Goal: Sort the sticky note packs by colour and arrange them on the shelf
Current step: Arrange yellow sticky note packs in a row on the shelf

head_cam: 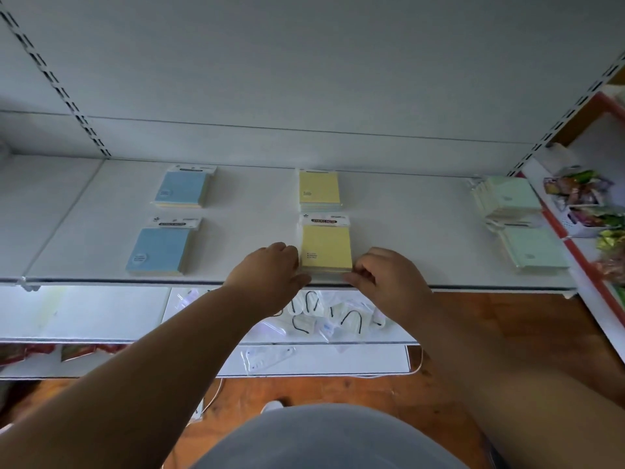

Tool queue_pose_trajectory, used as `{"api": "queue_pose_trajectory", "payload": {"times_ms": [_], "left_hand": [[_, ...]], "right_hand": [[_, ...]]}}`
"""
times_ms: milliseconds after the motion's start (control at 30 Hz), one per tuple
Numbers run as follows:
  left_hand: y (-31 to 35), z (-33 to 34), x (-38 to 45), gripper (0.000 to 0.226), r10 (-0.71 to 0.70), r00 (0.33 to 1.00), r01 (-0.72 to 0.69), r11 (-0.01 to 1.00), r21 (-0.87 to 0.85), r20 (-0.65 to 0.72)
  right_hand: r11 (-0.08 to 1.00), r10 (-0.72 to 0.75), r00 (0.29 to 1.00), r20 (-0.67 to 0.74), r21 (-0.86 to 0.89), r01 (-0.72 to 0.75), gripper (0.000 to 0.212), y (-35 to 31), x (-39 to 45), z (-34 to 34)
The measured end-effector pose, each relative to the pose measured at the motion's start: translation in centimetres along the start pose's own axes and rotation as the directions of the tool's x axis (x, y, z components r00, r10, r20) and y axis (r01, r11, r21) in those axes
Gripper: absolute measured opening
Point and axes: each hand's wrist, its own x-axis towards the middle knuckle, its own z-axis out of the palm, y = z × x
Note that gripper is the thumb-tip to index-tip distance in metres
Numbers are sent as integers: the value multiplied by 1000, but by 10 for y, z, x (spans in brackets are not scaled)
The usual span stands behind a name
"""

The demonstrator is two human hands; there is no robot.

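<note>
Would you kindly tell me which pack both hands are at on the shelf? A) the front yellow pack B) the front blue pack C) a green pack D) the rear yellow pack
A: the left hand and right hand flank the front yellow pack at the shelf edge.

Both arms bare from hands up to frame edge, no sleeves showing. Left hand (270,269) and right hand (389,275) bare too: no gloves, rings, watch or bands (wrists plain). Grey top (324,438) over torso at bottom centre, smooth, unmarked fabric.
</note>
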Motion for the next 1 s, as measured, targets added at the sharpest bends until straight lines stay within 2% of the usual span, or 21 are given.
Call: {"api": "queue_pose_trajectory", "payload": {"times_ms": [133, 400, 467, 533, 567, 633, 733, 1000], "left_hand": [[0, 2, -1, 21, 38, 999, -38, 999, 27, -11], [-4, -3, -4, 16, 80, 997, -81, 997, 18, 15], [-8, -8, -5, 11, 6, 1000, -6, 998, -67, -5], [-9, -13, 0, 15, -166, 986, 157, 954, -257, -15], [-7, -16, 4, 16, -262, 965, 247, 894, -375, 9], [-2, -19, 14, 19, -380, 921, 363, 762, -536, 83], [5, -18, 25, 32, -388, 917, 384, 791, -476, 95], [7, -17, 25, 30, -407, 909, 396, 783, -480, 87]], "right_hand": [[996, -65, 998, 0, -61, 65, 30, -3, 1, 3], [994, -62, 998, -22, -96, 59, 37, -5, -5, 3], [1000, 27, 997, -68, 16, -26, 41, -4, -7, 3], [951, 239, 958, -157, 239, -198, 41, -6, -2, 3], [906, 343, 925, -162, 318, -280, 38, -7, 3, 3], [847, 449, 888, -102, 364, -387, 27, -11, 17, 3], [805, 499, 866, -12, 375, -459, 18, -20, 31, 4], [680, 581, 814, 10, 543, -492, 15, -23, 34, 11]]}}
